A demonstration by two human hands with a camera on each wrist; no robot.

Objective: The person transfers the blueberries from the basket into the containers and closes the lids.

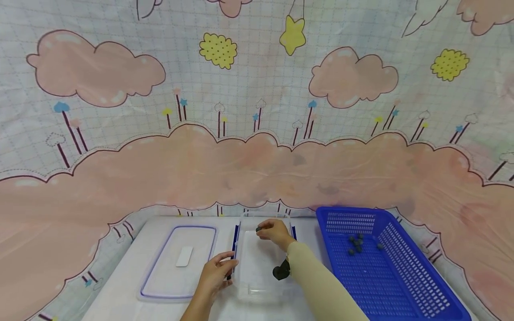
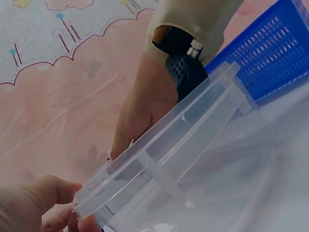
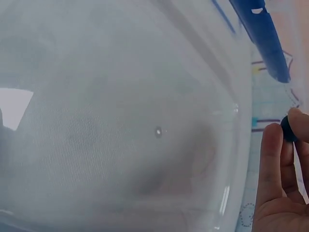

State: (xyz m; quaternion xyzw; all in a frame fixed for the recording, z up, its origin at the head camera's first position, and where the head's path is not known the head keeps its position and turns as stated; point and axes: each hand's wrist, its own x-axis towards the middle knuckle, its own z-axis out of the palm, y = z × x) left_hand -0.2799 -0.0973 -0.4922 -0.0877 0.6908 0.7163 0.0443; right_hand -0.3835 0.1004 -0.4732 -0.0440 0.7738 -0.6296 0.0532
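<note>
Dark and round, the ball was pinched between thumb and fingertips of the right hand, near the twelve o'clock end of the clear box. The box's long axis ran from six to twelve. The left hand clamped thumb and fingers on its nine o'clock edge. More balls lay in the basket at three; the lid lay at nine.

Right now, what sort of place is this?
Probably a makeshift tabletop workspace: a white table backed by a cartoon-print backdrop, with a clear box and a blue basket on it.
</note>
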